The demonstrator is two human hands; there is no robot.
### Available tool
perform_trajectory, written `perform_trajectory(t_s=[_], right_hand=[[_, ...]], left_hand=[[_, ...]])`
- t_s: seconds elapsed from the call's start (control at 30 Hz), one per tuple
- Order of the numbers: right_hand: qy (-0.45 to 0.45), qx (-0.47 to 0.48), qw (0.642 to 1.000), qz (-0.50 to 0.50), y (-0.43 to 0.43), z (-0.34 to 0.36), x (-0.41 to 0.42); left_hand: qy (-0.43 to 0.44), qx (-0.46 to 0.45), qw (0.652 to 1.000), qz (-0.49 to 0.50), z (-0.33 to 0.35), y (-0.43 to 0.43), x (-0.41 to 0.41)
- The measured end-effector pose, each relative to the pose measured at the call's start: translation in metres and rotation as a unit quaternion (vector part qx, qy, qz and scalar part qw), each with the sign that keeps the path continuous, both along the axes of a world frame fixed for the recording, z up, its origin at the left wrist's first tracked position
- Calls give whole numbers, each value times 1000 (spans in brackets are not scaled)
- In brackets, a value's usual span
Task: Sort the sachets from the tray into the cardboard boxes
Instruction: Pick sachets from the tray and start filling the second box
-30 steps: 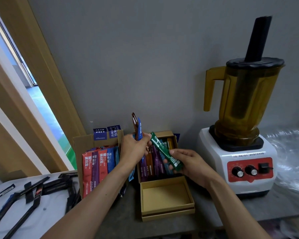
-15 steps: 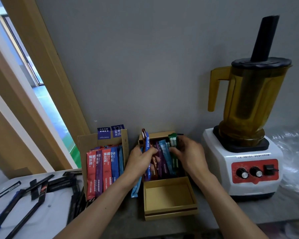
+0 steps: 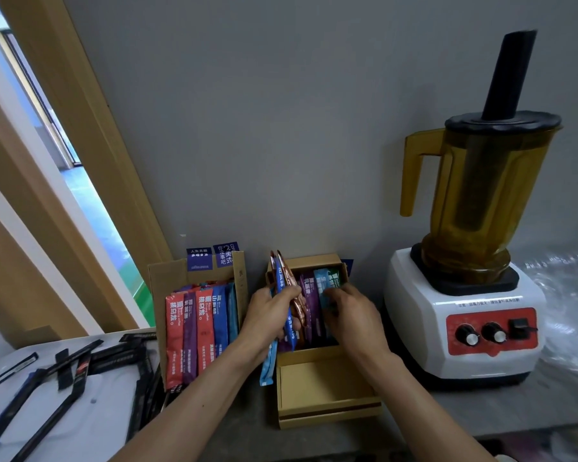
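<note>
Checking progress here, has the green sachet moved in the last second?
Yes. The green sachet went from tilted in front of the small cardboard box to standing inside it, at its right end.

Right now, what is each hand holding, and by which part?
The left hand grips a bunch of sachets around their middle. The right hand has its fingers in the cardboard box among standing sachets; whether it pinches one cannot be told.

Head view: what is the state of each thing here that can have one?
left hand, grips a bunch of sachets.
right hand, fingers among the standing sachets in the right box; grip unclear.
left box, open, packed full.
right box, open, partly filled.
shallow box, open, empty.
blender jug, lid on.
</note>
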State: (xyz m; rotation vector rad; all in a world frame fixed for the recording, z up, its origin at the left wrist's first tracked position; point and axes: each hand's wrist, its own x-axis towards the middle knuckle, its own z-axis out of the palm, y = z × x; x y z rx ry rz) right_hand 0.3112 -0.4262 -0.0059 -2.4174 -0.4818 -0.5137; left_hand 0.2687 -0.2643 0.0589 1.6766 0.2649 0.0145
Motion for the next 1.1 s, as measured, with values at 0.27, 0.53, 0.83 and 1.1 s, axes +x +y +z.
perform_trajectory(t_s=[0.27,0.53,0.83,1.1], right_hand=[[135,283,949,32,-2,17,-7],[218,305,917,134,-8,31,-26],[286,296,890,198,-17,28,-23],[173,172,969,29,-3,2,-7]], left_hand=[[-18,-19,1000,-12,2,1,-6],[-61,0,998,-13,5,-4,-3],[-73,30,997,-4,9,-5,2],[-53,20,998,16,8,-6,6]])
